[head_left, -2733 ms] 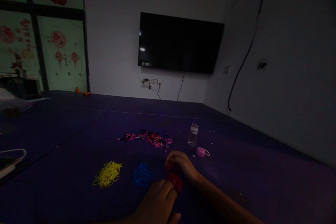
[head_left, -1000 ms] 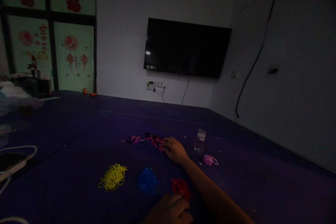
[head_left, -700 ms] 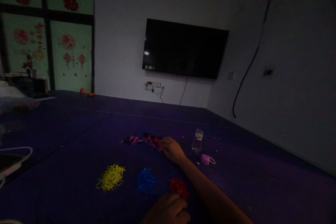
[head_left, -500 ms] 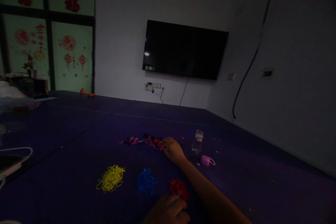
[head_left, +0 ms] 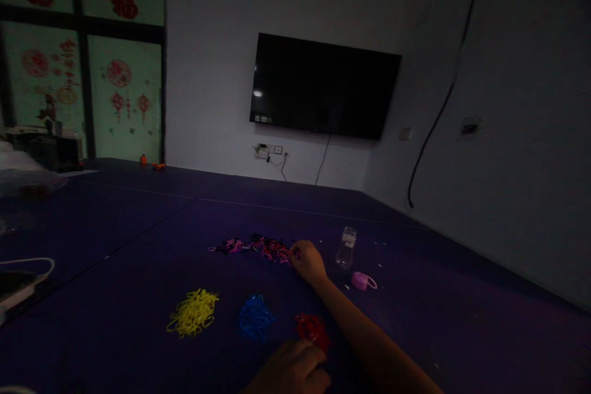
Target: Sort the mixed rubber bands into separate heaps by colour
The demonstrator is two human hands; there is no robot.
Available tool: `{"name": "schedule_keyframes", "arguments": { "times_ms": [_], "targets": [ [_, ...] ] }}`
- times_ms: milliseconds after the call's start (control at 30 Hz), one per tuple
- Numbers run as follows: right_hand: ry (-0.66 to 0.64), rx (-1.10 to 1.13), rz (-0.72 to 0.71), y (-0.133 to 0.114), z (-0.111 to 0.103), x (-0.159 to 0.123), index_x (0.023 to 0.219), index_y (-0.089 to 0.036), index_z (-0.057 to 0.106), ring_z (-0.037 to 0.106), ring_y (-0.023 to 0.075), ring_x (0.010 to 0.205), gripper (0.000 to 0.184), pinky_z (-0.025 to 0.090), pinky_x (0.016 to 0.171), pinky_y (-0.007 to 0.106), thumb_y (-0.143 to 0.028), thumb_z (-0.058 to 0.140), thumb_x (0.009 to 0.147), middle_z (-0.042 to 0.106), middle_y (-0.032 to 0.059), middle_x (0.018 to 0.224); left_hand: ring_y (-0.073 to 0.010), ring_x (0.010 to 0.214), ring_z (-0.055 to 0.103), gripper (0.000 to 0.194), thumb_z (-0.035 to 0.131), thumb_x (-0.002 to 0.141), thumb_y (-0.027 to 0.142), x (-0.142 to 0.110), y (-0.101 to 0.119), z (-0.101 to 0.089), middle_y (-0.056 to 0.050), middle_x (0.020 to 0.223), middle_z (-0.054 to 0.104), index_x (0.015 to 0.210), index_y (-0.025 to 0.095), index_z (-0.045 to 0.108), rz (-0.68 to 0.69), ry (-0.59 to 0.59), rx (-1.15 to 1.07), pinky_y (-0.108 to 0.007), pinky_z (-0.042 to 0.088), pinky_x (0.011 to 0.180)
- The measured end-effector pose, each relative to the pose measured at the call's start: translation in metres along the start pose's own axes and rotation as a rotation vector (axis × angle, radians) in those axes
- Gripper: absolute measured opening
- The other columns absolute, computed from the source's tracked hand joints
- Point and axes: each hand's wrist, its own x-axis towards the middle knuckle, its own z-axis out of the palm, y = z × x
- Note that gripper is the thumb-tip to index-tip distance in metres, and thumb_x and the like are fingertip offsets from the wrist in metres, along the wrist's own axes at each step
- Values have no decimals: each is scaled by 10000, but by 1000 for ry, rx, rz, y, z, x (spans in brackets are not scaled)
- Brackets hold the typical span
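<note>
At the right end of a loose pile of mixed pink, black and red rubber bands [head_left: 266,247], my right hand [head_left: 308,261] has its fingertips pinched together on a rubber band, reddish as far as the dim light shows. My left hand [head_left: 293,368] rests low in the picture with curled fingers, right beside a small heap of red rubber bands [head_left: 313,329]. Whatever its fingertips might hold is hidden. Left of that lie a heap of blue rubber bands [head_left: 255,317] and a heap of yellow rubber bands [head_left: 194,313].
Beyond my right forearm stand a clear plastic bottle [head_left: 346,247] and a pink cap with a loop [head_left: 361,281], with white scraps around them. A device with a white cable [head_left: 23,286] lies at the left edge of the purple surface [head_left: 138,240]. A television [head_left: 323,86] hangs ahead.
My right hand has moved from the red heap forward to the mixed pile, then slightly right along its end. My left hand has shifted slightly down and stays by the red heap.
</note>
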Motion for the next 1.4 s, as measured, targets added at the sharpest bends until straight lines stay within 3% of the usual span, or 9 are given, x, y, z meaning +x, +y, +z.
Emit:
{"name": "schedule_keyframes", "arguments": {
  "times_ms": [167, 467, 600, 700, 900, 1133, 1400],
  "targets": [
    [52, 77, 100, 8, 4, 1, 670, -195, 645, 610, 174, 693, 112, 434, 619, 255, -202, 557, 738, 669, 47, 720, -113, 832, 588, 77, 674, 790, 214, 0, 1, 1, 21, 929, 645, 793, 174, 608, 28, 50, 45, -184, 447, 702],
    [197, 255, 254, 21, 10, 2, 603, -186, 640, 624, 178, 590, 147, 452, 531, 243, -248, 544, 696, 662, 41, 604, -117, 893, 578, 110, 683, 783, 205, -1, 1, -8, 30, 986, 632, 836, 173, 593, 69, 1, 60, -191, 447, 744],
    [224, 338, 233, 23, 13, 4, 785, -171, 681, 632, 175, 626, 198, 483, 567, 254, -215, 508, 697, 678, 43, 659, -107, 884, 575, 57, 646, 813, 186, -1, 2, -7, 29, 965, 634, 834, 168, 597, 27, 2, 35, -183, 445, 761],
    [201, 341, 165, 22, 13, 5, 914, -170, 685, 632, 169, 657, 275, 493, 620, 270, -202, 488, 724, 692, 50, 726, -113, 902, 570, 62, 650, 810, 192, 0, 4, -10, 24, 970, 632, 803, 169, 592, 50, -3, 45, -188, 444, 768],
    [65, 354, 74, 16, 7, 6, 702, -191, 688, 633, 183, 704, 167, 471, 648, 265, -263, 542, 739, 694, 50, 733, -111, 871, 583, 92, 679, 786, 205, 1, 3, -7, 31, 956, 642, 799, 175, 594, 56, 37, 74, -179, 448, 742],
    [-111, 456, 112, 11, 5, 2, 706, -174, 633, 589, 142, 532, 372, 427, 533, 218, -428, 403, 851, 662, 25, 594, -108, 881, 571, 95, 669, 797, 215, -1, 4, -8, 32, 967, 629, 809, 176, 583, 58, 10, 80, -189, 445, 756],
    [11, 325, 192, 15, 6, 1, 743, -207, 638, 626, 151, 617, 320, 423, 577, 218, -402, 412, 857, 688, 27, 689, -109, 867, 577, 109, 687, 777, 193, -1, 3, -9, 31, 968, 632, 794, 170, 581, 51, 22, 62, -182, 444, 743]
  ]
}}
